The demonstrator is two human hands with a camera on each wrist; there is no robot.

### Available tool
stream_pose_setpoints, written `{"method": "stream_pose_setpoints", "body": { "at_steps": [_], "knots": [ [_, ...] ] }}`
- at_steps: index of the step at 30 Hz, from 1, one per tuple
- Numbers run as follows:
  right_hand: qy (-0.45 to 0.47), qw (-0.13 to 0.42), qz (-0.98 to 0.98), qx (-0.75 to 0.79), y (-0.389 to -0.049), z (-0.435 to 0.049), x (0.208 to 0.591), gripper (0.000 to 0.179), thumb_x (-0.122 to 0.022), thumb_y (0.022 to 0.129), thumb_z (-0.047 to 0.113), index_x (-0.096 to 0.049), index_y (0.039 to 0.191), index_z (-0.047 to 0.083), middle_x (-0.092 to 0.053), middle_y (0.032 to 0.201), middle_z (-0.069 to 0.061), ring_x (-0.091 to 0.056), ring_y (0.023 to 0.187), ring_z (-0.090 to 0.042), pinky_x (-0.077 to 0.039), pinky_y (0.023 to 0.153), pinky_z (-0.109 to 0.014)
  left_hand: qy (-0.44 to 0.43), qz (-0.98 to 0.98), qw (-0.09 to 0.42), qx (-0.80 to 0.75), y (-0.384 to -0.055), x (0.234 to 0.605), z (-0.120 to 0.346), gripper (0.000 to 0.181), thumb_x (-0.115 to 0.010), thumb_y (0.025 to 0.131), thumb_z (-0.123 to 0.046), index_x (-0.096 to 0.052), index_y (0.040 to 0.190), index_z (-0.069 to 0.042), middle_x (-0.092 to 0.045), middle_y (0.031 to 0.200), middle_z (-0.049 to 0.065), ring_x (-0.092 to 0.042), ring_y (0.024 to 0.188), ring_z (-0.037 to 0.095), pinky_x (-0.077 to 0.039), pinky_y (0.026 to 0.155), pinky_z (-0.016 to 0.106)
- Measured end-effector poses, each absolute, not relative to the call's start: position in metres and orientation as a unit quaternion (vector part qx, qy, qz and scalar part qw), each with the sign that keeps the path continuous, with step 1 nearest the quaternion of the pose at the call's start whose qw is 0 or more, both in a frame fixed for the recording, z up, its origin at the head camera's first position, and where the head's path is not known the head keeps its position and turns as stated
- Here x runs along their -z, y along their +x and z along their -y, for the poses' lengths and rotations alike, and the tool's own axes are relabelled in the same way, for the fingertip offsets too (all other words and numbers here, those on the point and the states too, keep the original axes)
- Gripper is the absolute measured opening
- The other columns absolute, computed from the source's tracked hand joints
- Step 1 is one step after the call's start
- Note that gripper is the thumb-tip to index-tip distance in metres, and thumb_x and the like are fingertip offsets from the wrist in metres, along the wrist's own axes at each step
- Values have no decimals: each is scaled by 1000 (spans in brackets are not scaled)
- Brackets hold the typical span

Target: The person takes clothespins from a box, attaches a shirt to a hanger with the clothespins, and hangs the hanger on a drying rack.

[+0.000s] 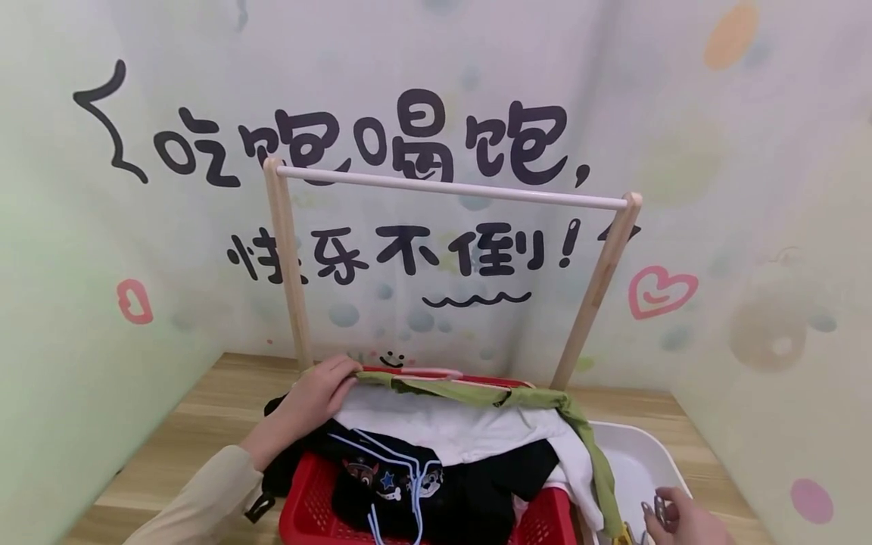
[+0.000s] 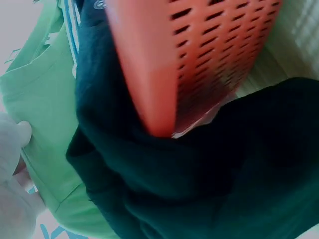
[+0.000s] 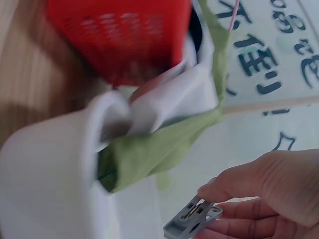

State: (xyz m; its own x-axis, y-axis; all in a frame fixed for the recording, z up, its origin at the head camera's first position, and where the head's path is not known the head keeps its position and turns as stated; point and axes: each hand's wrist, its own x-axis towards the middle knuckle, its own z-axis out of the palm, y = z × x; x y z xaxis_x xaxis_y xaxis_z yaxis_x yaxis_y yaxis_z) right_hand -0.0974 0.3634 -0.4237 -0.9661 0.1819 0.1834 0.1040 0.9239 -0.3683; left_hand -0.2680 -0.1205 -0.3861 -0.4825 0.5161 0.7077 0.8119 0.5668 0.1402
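Note:
My left hand [image 1: 316,405] grips the edge of a green garment [image 1: 477,392] at its left end; the thumb lies on the green cloth [image 2: 50,109] in the left wrist view. The garment stretches across a red basket [image 1: 309,496], over white cloth [image 1: 450,431] and a black garment [image 1: 477,499] with blue cords and cartoon prints. My right hand [image 1: 691,521] pinches a grey clothespin [image 3: 192,219] between thumb and fingers, above the white bin [image 1: 630,454]. One end of the green garment hangs down beside that bin.
Behind the basket stands a wooden rack with a white crossbar [image 1: 450,188]. A yellow clip [image 1: 623,537] shows in the white bin. Black cloth hangs over the basket's left side. Printed walls enclose the wooden table [image 1: 170,446].

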Motion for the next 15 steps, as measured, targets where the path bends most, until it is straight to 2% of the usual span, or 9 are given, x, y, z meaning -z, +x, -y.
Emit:
{"method": "stream_pose_setpoints", "body": {
  "at_steps": [6, 10, 15],
  "knots": [
    [-34, 282, 937, -205, -93, -329, 401, 30, -76, 65, 4, -62, 91, -3, -65, 65, 0, -51, 56, 9, -42, 48, -17, -402, 789, 359, 295, -269, 380, 117, 15, -66, 77, 12, -62, 87, 1, -63, 84, 8, -60, 74, 18, -52, 64, 34],
    [10, 343, 905, -251, -97, -300, 377, 36, -79, 62, -2, -64, 95, 1, -67, 69, -3, -53, 61, 10, -42, 50, -10, -379, 786, 375, 314, -267, 375, 114, 17, -68, 74, 13, -62, 85, 1, -63, 81, 8, -60, 72, 19, -52, 62, 36],
    [72, 373, 880, -283, -103, -267, 349, 42, -81, 60, -6, -65, 98, 4, -67, 75, 0, -58, 67, 5, -45, 56, -9, -353, 790, 388, 318, -263, 370, 111, 17, -69, 74, 12, -62, 84, 0, -63, 80, 8, -60, 71, 19, -50, 62, 39]
  ]
}}
